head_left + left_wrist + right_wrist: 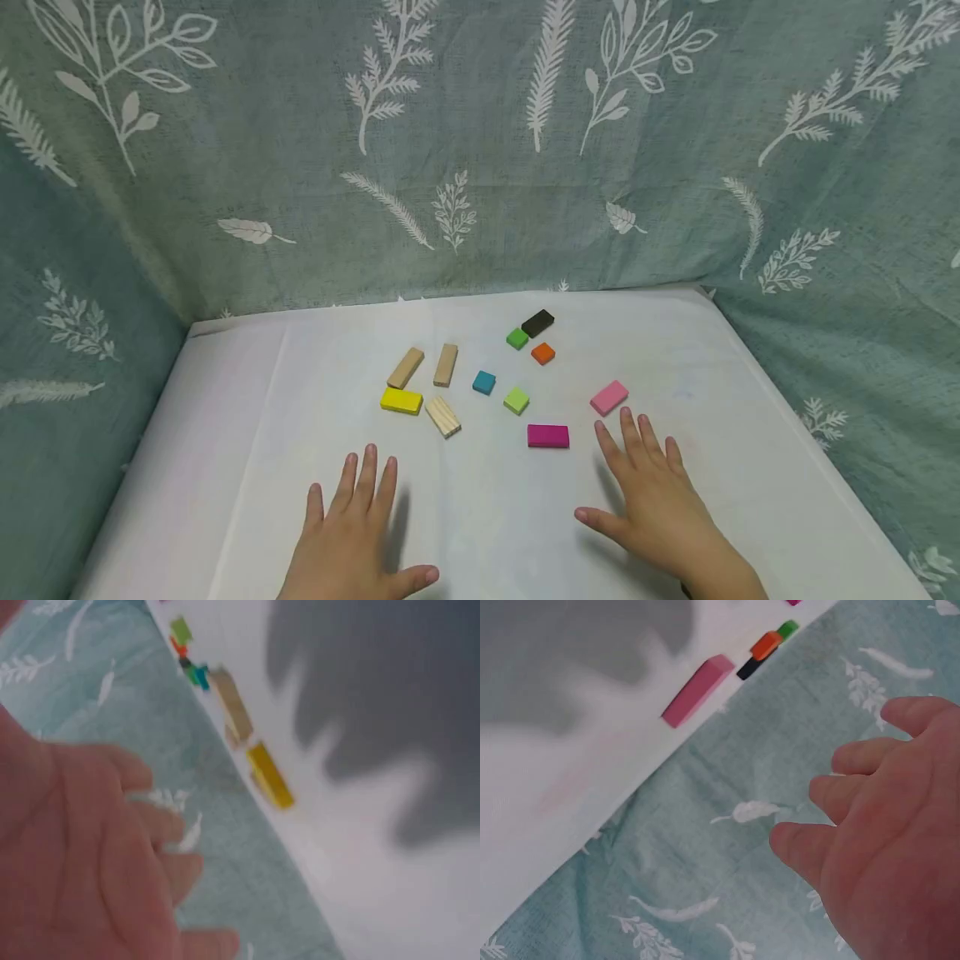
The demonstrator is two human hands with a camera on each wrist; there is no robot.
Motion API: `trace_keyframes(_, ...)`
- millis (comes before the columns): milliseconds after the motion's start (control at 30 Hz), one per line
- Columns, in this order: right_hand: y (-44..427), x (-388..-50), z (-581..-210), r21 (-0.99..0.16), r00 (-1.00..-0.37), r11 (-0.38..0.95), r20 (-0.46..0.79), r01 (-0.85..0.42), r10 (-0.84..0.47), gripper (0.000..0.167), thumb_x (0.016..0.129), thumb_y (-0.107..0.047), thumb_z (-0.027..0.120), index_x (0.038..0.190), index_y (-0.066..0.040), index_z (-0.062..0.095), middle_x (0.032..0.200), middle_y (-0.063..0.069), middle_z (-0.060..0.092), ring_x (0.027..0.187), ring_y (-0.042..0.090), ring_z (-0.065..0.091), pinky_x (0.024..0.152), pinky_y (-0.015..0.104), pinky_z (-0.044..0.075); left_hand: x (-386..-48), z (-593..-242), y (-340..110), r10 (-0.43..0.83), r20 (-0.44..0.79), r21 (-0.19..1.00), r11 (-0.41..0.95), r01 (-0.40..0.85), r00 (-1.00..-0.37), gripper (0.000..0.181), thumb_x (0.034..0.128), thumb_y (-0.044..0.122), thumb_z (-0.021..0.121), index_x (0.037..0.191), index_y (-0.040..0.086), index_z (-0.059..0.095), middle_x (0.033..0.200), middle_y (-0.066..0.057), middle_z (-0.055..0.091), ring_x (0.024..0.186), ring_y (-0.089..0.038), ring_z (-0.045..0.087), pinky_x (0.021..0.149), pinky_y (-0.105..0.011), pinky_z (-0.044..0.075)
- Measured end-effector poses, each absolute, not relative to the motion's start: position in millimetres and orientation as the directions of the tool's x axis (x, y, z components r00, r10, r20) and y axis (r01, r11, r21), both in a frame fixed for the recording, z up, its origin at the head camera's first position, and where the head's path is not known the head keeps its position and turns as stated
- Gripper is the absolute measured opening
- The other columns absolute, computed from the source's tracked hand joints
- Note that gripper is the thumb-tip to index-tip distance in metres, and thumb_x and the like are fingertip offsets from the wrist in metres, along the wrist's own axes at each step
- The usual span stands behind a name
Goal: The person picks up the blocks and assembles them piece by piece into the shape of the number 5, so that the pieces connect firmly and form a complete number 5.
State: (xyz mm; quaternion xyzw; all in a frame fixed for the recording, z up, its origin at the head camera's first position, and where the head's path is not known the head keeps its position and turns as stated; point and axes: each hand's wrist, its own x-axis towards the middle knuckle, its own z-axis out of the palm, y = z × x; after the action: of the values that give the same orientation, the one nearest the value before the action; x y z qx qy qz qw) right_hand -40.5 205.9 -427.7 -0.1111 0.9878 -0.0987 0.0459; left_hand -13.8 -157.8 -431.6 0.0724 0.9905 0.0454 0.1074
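Observation:
My left hand (345, 529) is held over the near left of the white table, fingers spread, holding nothing. The yellow block (401, 401) and a pale ridged wooden block (443, 417) lie beyond its fingertips. On the right, my right hand (660, 504) also hovers with spread fingers and grips nothing. Nearest to it are the pink block (609, 397), just past its fingertips, and the magenta block (548, 436) to its left. Both palms show in the wrist views, where the left wrist view is blurred.
Two plain wooden blocks (446, 365) lie behind the yellow one. Blue (483, 382) and lime green (516, 401) cubes sit mid-table. Farther back are a green cube (517, 338), an orange cube (543, 353) and a black block (537, 323). Leaf-patterned cloth (487, 167) surrounds the table.

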Motion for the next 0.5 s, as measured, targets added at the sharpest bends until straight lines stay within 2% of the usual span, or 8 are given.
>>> trace_keyframes(100,209.3,-48.9,-424.7,-0.219,-0.965,0.952,-0.104,-0.215,-0.242,0.105,0.079,-0.069,0.072,0.160,-0.018,0.030,0.169,0.018,0.015,0.155,0.045,0.015,0.116,0.073,0.015,-45.2,-418.6,-167.3,0.242,-0.203,0.171,0.963,0.209,-0.949,0.135,0.0586,0.087,0.072,0.161,0.012,0.027,0.169,-0.018,0.012,0.155,-0.043,0.015,0.111,-0.079,0.016)
trace_keyframes(233,206.6,-62.1,-418.3,-0.256,-0.942,0.948,-0.224,-0.190,-0.250,0.097,0.080,-0.063,0.075,0.157,-0.018,0.038,0.166,0.017,0.027,0.153,0.043,0.024,0.116,0.072,0.019,-110.8,-402.8,-174.8,0.306,-0.200,0.271,0.930,0.247,-0.931,0.133,0.0644,0.068,0.084,0.163,0.011,0.016,0.169,-0.019,0.002,0.156,-0.044,0.006,0.112,-0.079,0.009)
trace_keyframes(400,192.7,-75.6,-413.2,-0.269,-0.929,0.944,-0.261,-0.192,-0.263,0.092,0.081,-0.058,0.077,0.156,-0.019,0.040,0.165,0.014,0.031,0.152,0.039,0.028,0.117,0.069,0.022,-193.8,-413.3,-168.8,0.317,-0.218,0.296,0.923,0.247,-0.923,0.128,0.0764,0.068,0.076,0.163,0.006,0.003,0.169,-0.023,-0.006,0.156,-0.044,-0.001,0.115,-0.076,0.006)
trace_keyframes(500,184.9,-80.8,-412.9,-0.272,-0.929,0.938,-0.240,-0.214,-0.282,0.090,0.082,-0.057,0.076,0.156,-0.020,0.040,0.165,0.013,0.031,0.153,0.037,0.028,0.118,0.067,0.023,-221.2,-424.0,-162.4,0.287,-0.250,0.296,0.932,0.209,-0.925,0.124,0.0813,0.072,0.068,0.162,0.004,0.002,0.168,-0.025,-0.007,0.155,-0.045,-0.003,0.115,-0.076,0.005)
